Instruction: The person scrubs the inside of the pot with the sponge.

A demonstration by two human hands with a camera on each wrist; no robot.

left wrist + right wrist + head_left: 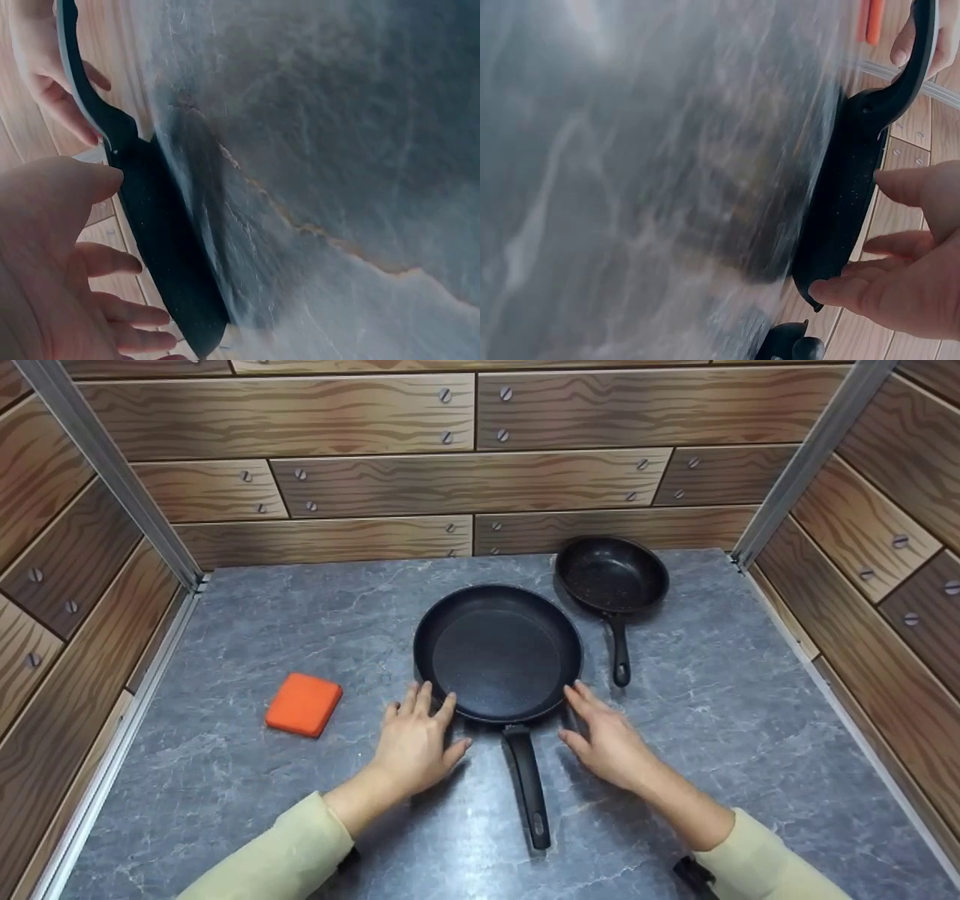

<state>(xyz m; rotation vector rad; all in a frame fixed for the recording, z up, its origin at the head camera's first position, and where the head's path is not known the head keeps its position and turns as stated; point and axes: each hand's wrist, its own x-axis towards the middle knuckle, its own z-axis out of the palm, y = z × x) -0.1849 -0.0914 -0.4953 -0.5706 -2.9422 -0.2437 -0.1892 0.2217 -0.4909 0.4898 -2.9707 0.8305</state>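
A large black frying pan (499, 652) lies at the middle of the grey marbled tabletop, its handle (529, 787) pointing toward me. My left hand (415, 742) is at the pan's near-left rim, fingers spread and fairly straight. On the opposite side, my right hand (609, 739) has its fingertips at the near-right rim, thumb held apart. Neither hand grips the handle. Both wrist views show the pan's dark side wall (169, 240) beside the extended fingers; whether every fingertip touches it, I cannot tell.
A smaller black frying pan (611, 577) sits at the back right, handle toward me. An orange square block (304, 705) lies to the left. Wood-patterned walls (375, 484) with metal corner posts (814, 457) enclose the table at the back and sides.
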